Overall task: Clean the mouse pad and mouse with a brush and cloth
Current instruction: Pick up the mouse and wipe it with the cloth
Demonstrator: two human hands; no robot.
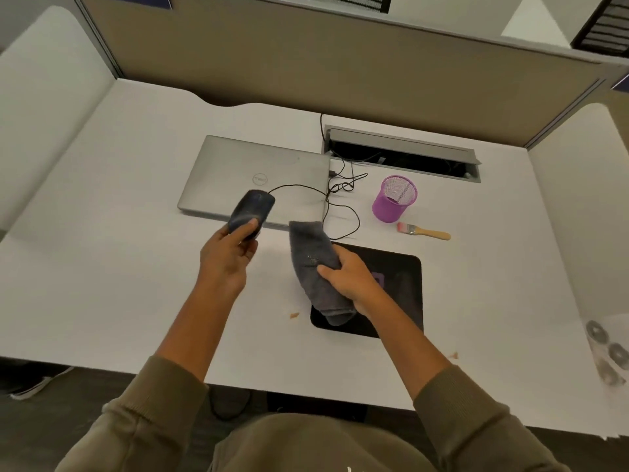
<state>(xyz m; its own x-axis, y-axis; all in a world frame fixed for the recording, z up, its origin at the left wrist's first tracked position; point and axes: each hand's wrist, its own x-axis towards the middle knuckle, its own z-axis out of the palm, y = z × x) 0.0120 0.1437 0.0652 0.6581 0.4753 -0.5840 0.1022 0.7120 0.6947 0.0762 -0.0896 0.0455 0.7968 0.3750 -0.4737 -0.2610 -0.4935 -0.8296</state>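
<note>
The left hand [226,257] is holding the mouse [251,212] up off the tabletop [102,267], its grip closed on the mouse's near end with the thumb lying across the top. The mouse is hanging in front of the near edge of a closed laptop [245,175], which is lying toward the far middle of the tabletop. A thin cable [340,212] is running from the mouse over the laptop lid, looping past the laptop's right side and back toward a cable slot [401,153] at the far edge.

The right hand [347,277] is gripping a grey cloth [315,267], fingers curled round its middle, so the cloth is sticking up toward the laptop and drooping down toward the near edge. Hand and cloth are hovering over the left part of the mouse pad [401,291], which is lying flat right of centre, nearer the front edge.

Beyond the pad, a purple mesh cup [393,199] is standing upright, and just to its right the brush [423,230] is lying flat, bristles pointing left, well apart from both hands. Small crumbs [294,315] are sitting left of the pad.
</note>
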